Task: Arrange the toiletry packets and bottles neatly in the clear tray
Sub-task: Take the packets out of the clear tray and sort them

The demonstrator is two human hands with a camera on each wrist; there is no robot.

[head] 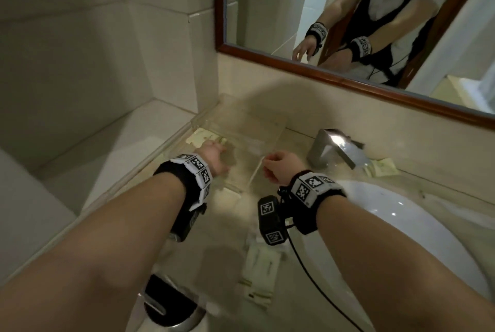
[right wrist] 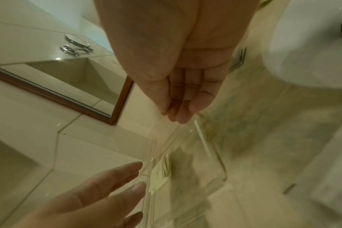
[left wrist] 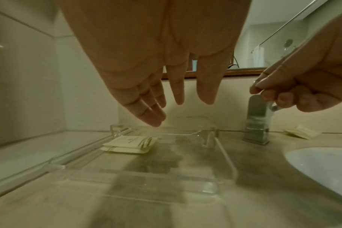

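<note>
Clear tray (left wrist: pixel 215 134) near the bench's back-left corner, two cream packets (left wrist: pixel 131 145) stacked flat at its far-left end. Left hand (left wrist: pixel 146 86) hovers above them, fingers (left wrist: pixel 152 118) straight, holding nothing. Right hand (head: pixel 278 165) curled at the tray's right rim; whether it grips cannot be told. More packets (head: pixel 261 272) lie near the front edge. Packets probably light, limp, slick: pinch at edges.

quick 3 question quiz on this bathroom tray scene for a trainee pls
1. True or false: packets already lie in the clear tray.
2. The left hand is: A) gripping a bottle B) open above the tray C) on the faucet.
3. What stands between the tray and the loose packets by the wall?

Key: 1 true; 2 B; 3 the faucet.
</note>
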